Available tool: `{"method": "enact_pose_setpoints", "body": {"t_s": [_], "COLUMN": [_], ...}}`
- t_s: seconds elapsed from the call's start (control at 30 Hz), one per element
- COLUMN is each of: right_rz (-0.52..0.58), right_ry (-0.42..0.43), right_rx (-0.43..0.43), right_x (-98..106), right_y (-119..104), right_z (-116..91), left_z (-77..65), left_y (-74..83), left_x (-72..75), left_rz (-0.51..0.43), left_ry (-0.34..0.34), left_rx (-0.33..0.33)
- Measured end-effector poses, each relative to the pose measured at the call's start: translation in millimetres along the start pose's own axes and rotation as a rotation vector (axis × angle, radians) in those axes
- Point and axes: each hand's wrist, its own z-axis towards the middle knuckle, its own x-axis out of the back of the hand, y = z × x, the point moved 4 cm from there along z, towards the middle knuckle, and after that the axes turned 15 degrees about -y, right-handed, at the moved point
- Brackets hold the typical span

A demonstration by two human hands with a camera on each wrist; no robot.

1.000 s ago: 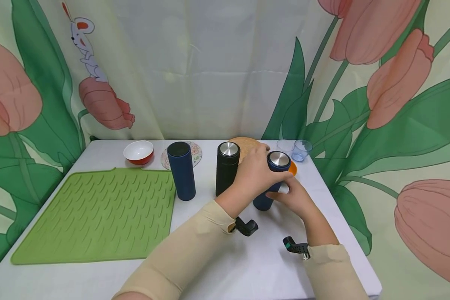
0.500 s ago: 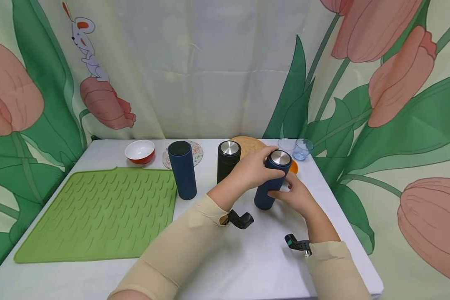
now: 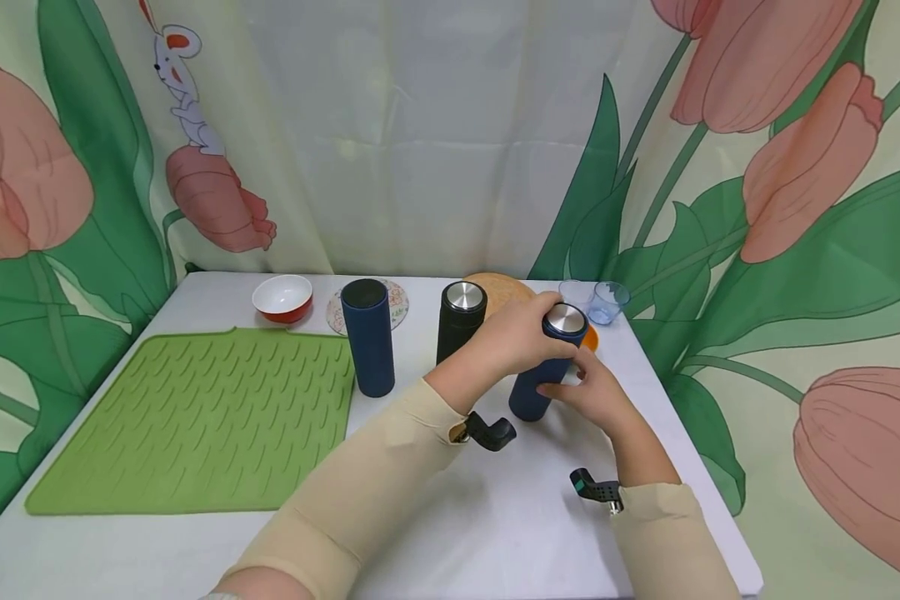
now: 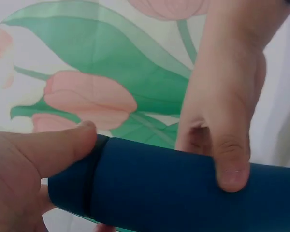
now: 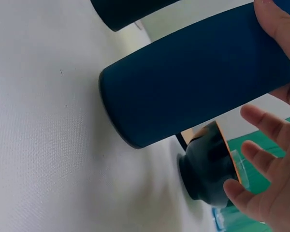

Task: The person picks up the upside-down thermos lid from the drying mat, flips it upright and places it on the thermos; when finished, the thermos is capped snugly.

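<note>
A dark blue thermos bottle with a silver-topped lid stands at the right side of the table. My left hand grips it around the lid, thumb on the near side, as the left wrist view also shows. Lower down, my right hand holds the body, its thumb lying across the blue wall. In the right wrist view the other right fingers are spread away from the bottle. Left of the hands is a black thermos, partly hidden by my left hand and forearm.
Another blue thermos stands beside a green ridged mat. Behind are a red-and-white bowl, a floral round mat, a round cork-coloured board and clear glasses. A dark bowl with orange inside sits behind the held bottle.
My left fingers, stretched out past the lid a second ago, have come round it. The right hand keeps its hold on the body. The head view has shifted slightly.
</note>
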Motion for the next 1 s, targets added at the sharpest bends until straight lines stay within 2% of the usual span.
{"method": "enact_pose_setpoints", "body": {"t_s": [0.1,0.2,0.27,0.33,0.4,0.53,0.63,0.73,0.87,0.93,1.0], "right_rz": [0.001,0.006,0.01,0.016,0.015,0.007,-0.004,-0.003,0.009,0.016,0.03], "right_ry": [-0.005,0.005,0.011,0.015,0.015,0.027,0.027,0.012,-0.012,-0.013,-0.005], "right_rx": [0.024,0.04,0.035,0.023,0.018,0.02,0.015,0.013,0.019,0.021,0.028], "right_x": [1,0,0,-1,-1,3,6,7,6,4,1], "right_y": [0,0,0,0,0,-1,0,2,3,4,5], "right_z": [1,1,1,1,2,6,9,12,19,24,29], "left_z": [1.4,2.3,2.5,2.8,2.9,4.3,7.2,9.9,13.0,13.7,11.8], "left_y": [3.4,7.8,10.6,12.1,11.3,7.3,4.7,3.5,0.5,-2.2,-6.4], "left_x": [0.0,-6.4,-11.3,-14.0,-13.8,-8.1,-3.2,0.6,5.6,7.9,8.6], "left_rz": [0.001,0.054,0.096,0.133,0.14,0.103,0.075,0.092,0.118,0.095,0.051], "left_ry": [0.019,0.099,0.147,0.171,0.178,0.14,0.082,0.021,-0.048,-0.071,-0.06], "left_rx": [0.056,0.153,0.188,0.194,0.172,0.096,0.04,0.009,0.01,0.023,0.03]}}
